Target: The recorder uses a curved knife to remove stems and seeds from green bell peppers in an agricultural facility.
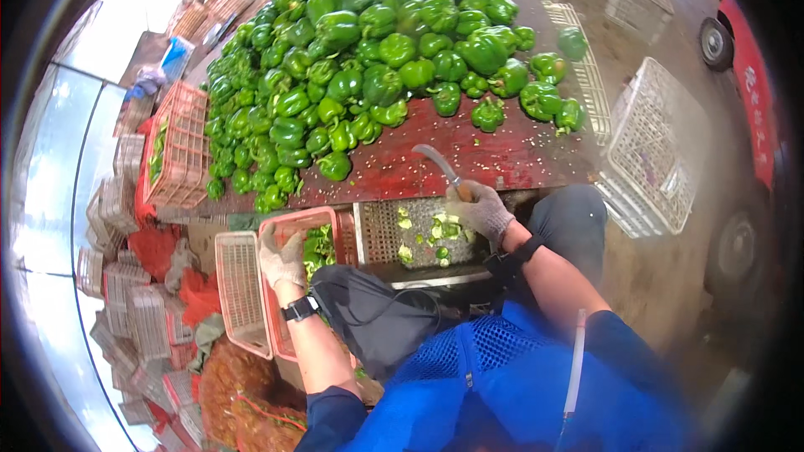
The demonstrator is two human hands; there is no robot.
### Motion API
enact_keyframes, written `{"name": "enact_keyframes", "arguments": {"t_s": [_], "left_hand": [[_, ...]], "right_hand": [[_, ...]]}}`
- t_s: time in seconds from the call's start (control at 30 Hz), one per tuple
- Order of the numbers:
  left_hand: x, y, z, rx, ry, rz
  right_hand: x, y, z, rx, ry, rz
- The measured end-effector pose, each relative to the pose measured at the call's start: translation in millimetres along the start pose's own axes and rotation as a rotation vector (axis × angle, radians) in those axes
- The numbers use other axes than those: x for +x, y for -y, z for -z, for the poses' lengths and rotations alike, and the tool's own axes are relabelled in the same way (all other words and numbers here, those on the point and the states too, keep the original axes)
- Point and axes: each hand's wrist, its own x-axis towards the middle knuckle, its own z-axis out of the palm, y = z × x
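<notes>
My right hand [482, 208], in a pale knit glove, is closed around the wooden handle of a knife with a curved blade [438, 161], which points up and left over the table's front edge. My left hand [281, 256], also gloved, is over the rim of a pink plastic crate [301, 216] at my left knee; whether it grips the rim I cannot tell. Green pepper pieces [320, 248] lie in that crate. A large heap of green bell peppers [352, 69] covers much of the red table [433, 144], with pale seeds scattered near its front edge.
A crate [381, 245] with pepper scraps stands between my knees and the table. Another pink crate [179, 147] is at the table's left, an upright white crate [659, 144] at its right. Stacked crates and orange mesh sacks [235, 389] lie left; a red vehicle [754, 88] stands far right.
</notes>
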Motion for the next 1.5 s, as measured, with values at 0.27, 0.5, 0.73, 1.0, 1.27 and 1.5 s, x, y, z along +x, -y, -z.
{"name": "enact_keyframes", "arguments": {"t_s": [0.27,0.5,0.73,1.0,1.27,1.5], "left_hand": [[-11.7,-239.1,-167.5,-0.375,0.396,-0.528],[-22.7,-311.4,-274.5,-0.082,0.455,-0.637],[6.4,-295.1,-293.3,-0.020,0.438,-0.476],[-10.1,-269.0,-263.2,-0.180,0.314,-0.537],[15.4,-314.0,-266.9,0.224,0.580,-0.586],[-0.6,-254.7,-236.0,-0.169,0.557,-0.238]], "right_hand": [[-4.7,34.1,36.5,0.527,-0.549,-0.044],[-13.0,42.3,49.0,0.566,-0.620,0.009],[-7.0,27.7,56.5,0.516,-0.539,0.038],[-2.4,24.6,48.2,0.355,-0.620,0.008],[4.2,17.7,50.0,0.426,-0.557,-0.021],[0.2,21.3,44.7,0.279,-0.417,-0.129]]}}
